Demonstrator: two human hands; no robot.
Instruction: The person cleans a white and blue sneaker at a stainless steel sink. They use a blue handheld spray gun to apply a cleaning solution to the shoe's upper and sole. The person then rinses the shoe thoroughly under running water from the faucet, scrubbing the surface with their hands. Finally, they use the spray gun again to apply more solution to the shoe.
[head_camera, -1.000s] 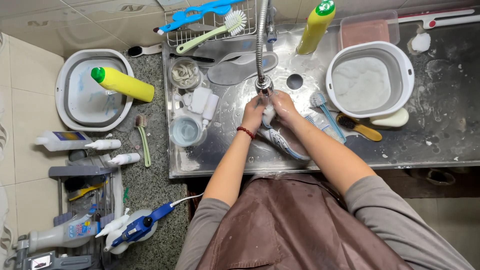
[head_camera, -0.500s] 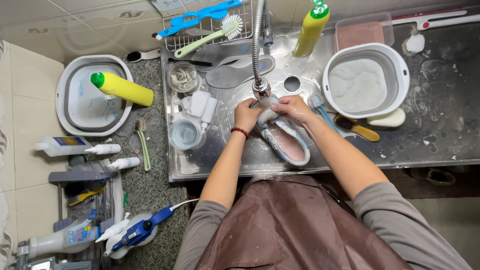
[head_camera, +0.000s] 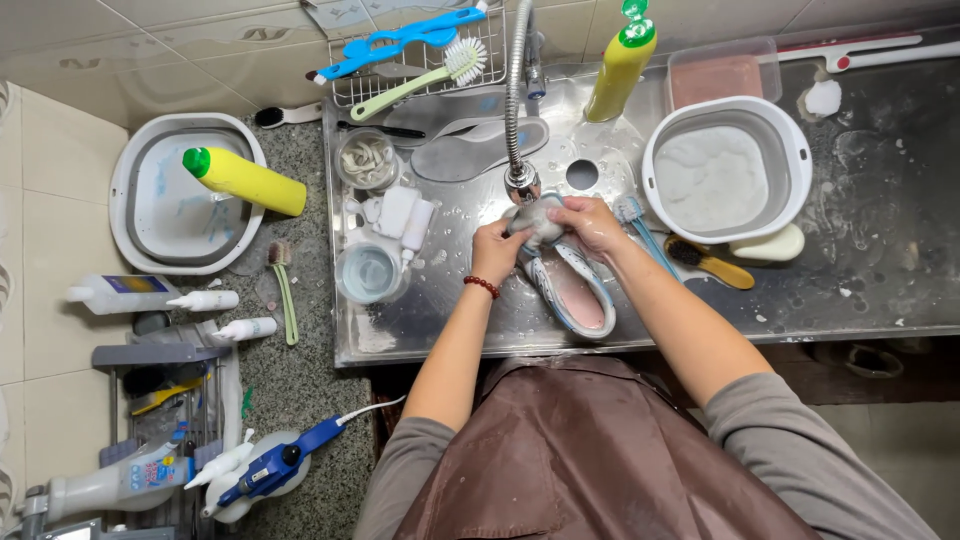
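Note:
A white and blue shoe (head_camera: 572, 290) with a pink inside lies in the steel sink (head_camera: 470, 300), toe under the flexible faucet head (head_camera: 521, 181). My left hand (head_camera: 494, 249) grips the shoe's toe from the left. My right hand (head_camera: 588, 224) holds the toe from the right, fingers curled over it. A red bead bracelet is on my left wrist. Two grey insoles (head_camera: 470, 150) lie behind the faucet.
A white basin (head_camera: 724, 166) of soapy water stands right of the sink, with brushes (head_camera: 708, 260) and a soap bar (head_camera: 765, 244) beside it. Yellow bottles (head_camera: 244, 177) (head_camera: 618, 62), a grey basin (head_camera: 140, 170), a cup (head_camera: 369, 271) and a wire rack of brushes (head_camera: 410, 50) surround the sink.
Both hands slid from the shoe's heel area under the tap to its toe, and the shoe's pink inside came into view. The camera shifted slightly.

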